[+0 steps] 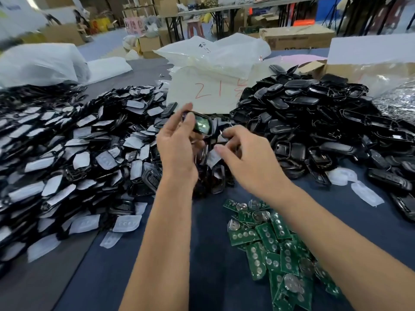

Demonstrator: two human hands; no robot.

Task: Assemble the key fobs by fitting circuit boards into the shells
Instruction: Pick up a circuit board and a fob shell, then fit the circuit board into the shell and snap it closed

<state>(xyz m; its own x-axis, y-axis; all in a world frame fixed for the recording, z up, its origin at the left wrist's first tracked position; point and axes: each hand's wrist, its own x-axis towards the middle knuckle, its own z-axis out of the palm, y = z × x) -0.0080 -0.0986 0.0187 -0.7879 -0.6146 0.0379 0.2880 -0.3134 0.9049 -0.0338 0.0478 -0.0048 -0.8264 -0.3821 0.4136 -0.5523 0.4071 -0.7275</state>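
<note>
Blue cloth (pixel 202 265) covers the worktable, with cartons and folding tables blurred in the warehouse behind; places below are given from the white bag marked 21 (pixel 208 90), which stands at the far middle of the cloth. Left of the bag and spreading toward the near edge lies a wide heap of black shells with pale rubber pads (pixel 74 153). Just in front of the bag the left hand (pixel 177 142) is raised, its thumb and fingers pinching a black key fob shell (pixel 199 124) that has a green circuit board seated inside; the shell is tilted and held clear of the cloth. To the right of that and slightly nearer, the right hand (pixel 244 158) hovers over a few loose shells, fingers curled; something small and pale shows at its fingertips, but whether it is gripped cannot be told. Well in front of the bag, near the right forearm, lies a pile of green circuit boards (pixel 276 248) with round metal contacts. Right of the bag rises a heap of bare black shells (pixel 314 115), two loose white pads (pixel 354 185) at its near foot
</note>
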